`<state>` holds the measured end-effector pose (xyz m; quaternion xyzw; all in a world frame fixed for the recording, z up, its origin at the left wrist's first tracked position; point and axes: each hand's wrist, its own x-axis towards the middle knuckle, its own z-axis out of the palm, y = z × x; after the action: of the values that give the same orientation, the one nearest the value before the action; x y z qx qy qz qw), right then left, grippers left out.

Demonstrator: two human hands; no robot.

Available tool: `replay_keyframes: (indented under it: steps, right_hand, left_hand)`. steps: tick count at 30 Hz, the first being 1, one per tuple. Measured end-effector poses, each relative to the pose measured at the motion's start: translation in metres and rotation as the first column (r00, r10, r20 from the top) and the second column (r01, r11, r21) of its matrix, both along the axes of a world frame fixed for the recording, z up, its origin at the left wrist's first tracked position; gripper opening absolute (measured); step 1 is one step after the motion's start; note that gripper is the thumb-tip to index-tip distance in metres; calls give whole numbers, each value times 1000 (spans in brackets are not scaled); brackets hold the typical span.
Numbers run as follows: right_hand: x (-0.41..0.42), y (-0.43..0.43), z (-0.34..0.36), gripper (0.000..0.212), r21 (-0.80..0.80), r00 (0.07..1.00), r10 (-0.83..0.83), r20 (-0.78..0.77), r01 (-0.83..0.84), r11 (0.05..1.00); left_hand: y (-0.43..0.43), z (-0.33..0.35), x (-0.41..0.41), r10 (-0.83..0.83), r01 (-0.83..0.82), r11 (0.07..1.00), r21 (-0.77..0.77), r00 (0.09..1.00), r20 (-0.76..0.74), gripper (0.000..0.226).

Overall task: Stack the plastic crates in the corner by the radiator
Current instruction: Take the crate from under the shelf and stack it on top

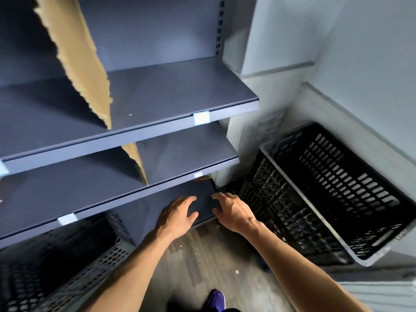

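Observation:
A black slatted plastic crate stands in the corner at the right, open side up, on top of what looks like another black crate below it. A second black perforated crate sits at the lower left under the shelves. My left hand and my right hand hover close together over the end of the lowest dark shelf, fingers spread and holding nothing. Both hands are left of the corner crate and apart from it.
Dark blue metal shelves fill the left half, with a torn strip of brown cardboard standing through them. Pale walls meet at the right. Grey wood-look floor lies between the crates; my purple shoe is at the bottom.

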<state>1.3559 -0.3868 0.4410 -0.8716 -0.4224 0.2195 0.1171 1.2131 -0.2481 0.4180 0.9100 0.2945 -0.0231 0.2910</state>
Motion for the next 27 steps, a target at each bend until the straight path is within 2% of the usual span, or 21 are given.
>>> replay_keyframes:
  steps: [7,16,23,27]
  right_hand:
    - [-100,40,-13,45,-68,993,114,-20,-115,991]
    - [-218,99,-33,45,-104,948,310,-76,-317,943]
    - [-262,127,-49,48,-177,871,479,-113,-492,853]
    - [-272,144,-63,49,-212,789,598,-137,-613,761]
  left_hand:
    - [18,-20,-122,132,-136,987,-80,990,-58,50]
    - [47,-36,-255,305,-321,941,-105,941,-146,50]
    - [52,-47,-314,421,-450,890,-79,874,-242,51]
    - [44,-57,-335,506,-552,830,-78,805,-309,52]
